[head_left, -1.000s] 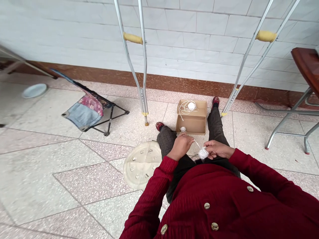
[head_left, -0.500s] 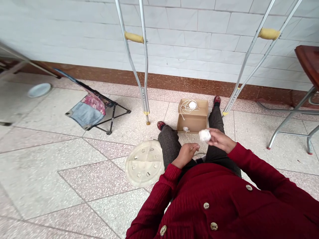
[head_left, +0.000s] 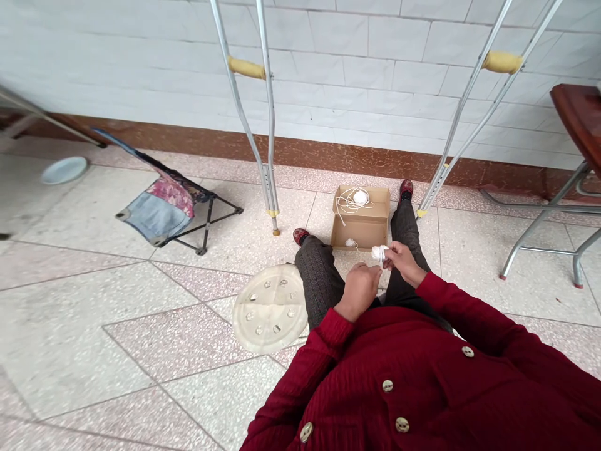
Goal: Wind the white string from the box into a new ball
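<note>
As I sit facing a tiled wall, my right hand [head_left: 402,263] pinches a small ball of white string [head_left: 379,254] between thumb and fingers, above my right leg. My left hand [head_left: 359,291] is curled just beside it, fingers bunched toward the ball; whether they grip anything, I cannot tell. An open cardboard box [head_left: 370,232] sits on the floor [head_left: 94,326] just beyond my hands, flaps raised, between my red shoes [head_left: 300,236]. Inside lie a larger white ball [head_left: 360,198] ringed by loose loops of string and, nearer me, a smaller white ball [head_left: 350,242].

One aluminium crutch [head_left: 246,67] rises from the floor left of the box, and a second crutch [head_left: 502,61] rises to its right, both tilted before the wall. A round plastic lid [head_left: 270,329] dotted with holes lies by my left leg, partly beneath my red cardigan sleeve [head_left: 300,369]. Farther left, a low folding stool [head_left: 157,216] draped with denim and floral cloth stands near a white plate [head_left: 64,170]. At right stands a metal-legged table [head_left: 580,119] with a brown top.
</note>
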`<state>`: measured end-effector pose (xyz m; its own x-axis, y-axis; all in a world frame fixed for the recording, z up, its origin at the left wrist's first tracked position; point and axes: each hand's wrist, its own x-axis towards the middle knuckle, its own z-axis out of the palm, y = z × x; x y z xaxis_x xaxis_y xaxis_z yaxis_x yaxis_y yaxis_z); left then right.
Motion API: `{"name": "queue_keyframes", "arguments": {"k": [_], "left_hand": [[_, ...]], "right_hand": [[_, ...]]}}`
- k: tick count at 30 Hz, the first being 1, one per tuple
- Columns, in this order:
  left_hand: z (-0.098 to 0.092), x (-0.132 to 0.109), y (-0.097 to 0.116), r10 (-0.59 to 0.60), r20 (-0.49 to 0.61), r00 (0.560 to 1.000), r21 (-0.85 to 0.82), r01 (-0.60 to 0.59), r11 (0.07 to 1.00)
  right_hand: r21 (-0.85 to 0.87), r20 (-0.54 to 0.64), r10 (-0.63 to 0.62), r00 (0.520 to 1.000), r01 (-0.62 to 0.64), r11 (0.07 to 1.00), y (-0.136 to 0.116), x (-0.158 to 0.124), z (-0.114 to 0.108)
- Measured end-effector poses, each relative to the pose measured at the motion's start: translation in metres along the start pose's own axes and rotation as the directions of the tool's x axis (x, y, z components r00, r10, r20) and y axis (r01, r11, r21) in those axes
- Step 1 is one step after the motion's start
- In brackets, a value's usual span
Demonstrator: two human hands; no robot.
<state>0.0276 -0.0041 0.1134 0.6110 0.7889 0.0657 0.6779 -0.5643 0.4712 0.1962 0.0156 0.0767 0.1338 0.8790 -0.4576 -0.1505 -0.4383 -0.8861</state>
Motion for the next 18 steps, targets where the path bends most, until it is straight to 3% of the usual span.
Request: {"name": "queue_keyframes", "arguments": {"k": [3,6,9,11,13,14,18], "left_hand": [[0.006,-0.007,-0.009,-0.095,0.054,0.994,-0.234,0.105,0.967],[0.009,-0.008,-0.025,-0.122,0.091,0.988,-0.377,0.147,0.915],[0.007,-0.001,-0.042,-0.169,0.049,0.984,-0.319,0.176,0.931],[0.001,0.007,-0.052,-0.100,0.032,0.994,-0.225,0.105,0.969],[-0.008,0.016,-0.058,0.010,0.020,1.000,-0.127,-0.007,0.992],[-0.013,0.020,-0.059,0.053,0.015,0.998,-0.078,-0.052,0.996],[-0.025,0.029,-0.048,0.096,0.021,0.995,0.061,-0.097,0.993]], "right_hand": [[0.214,0.023,0.017,1.000,-0.022,0.977,-0.019,-0.001,0.011],[0.299,0.160,0.028,0.987,-0.076,0.951,-0.032,-0.016,0.017],[0.256,0.374,0.049,0.926,-0.154,0.954,-0.033,-0.038,0.018],[0.145,0.510,0.107,0.854,-0.207,0.967,-0.028,-0.049,0.015],[0.001,0.570,0.188,0.800,-0.229,0.973,-0.020,-0.052,0.009],[-0.063,0.550,0.221,0.806,-0.224,0.972,-0.015,-0.049,0.006],[-0.131,0.212,0.185,0.960,-0.160,0.978,0.002,-0.019,-0.002]]}}
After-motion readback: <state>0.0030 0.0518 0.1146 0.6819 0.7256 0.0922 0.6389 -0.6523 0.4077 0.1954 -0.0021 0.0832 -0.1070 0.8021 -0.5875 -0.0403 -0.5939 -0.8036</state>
